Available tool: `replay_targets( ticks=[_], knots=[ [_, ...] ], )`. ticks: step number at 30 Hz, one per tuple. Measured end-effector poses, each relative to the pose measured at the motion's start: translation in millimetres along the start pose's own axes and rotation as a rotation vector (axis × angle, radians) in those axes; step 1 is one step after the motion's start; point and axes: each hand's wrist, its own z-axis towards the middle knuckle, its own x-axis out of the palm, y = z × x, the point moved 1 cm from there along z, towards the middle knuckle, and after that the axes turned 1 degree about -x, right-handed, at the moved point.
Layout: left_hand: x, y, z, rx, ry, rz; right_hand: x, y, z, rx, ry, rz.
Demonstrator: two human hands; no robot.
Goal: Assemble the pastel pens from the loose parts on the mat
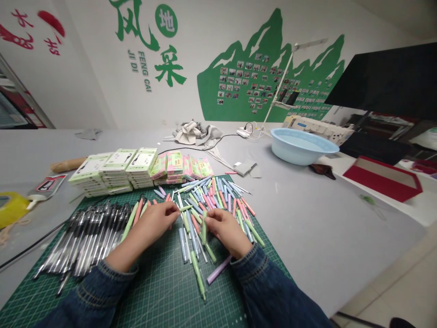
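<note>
**Green pen barrel (204, 228) pinched in the right hand (223, 226)**

It is at the near side of scattered pastel pen parts (223, 200) on a green cutting mat (153, 291). The left hand (155, 219) has fingertips at a small green piece (186, 208); I cannot tell whether gripped. Clear-barrelled pens (97, 232) lie leftward.

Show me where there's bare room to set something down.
Widest: the table right of the mat, between the basin and the near edge. Smaller: the mat between the sleeves, left of the nearest green pen. Crowded: coloured pen parts mid-mat, black pens left, boxes beyond.
</note>
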Motion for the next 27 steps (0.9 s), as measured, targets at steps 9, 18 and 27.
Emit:
replay_targets(
  ticks=[9, 18, 27],
  knots=[
    [5.2, 12, 7, 0.204, 0.087, 0.067, 0, 4, -2, 0.131, -0.051, 0.707],
    [28.6, -14, -4, 0.466, 0.088, 0.121, 1, 3, 0, 0.129, -0.118, 0.779],
    [36.3, -30, 0, 0.544, 0.102, 0.293, -1, 0, 4, 0.124, -0.006, 0.839]
  ],
)
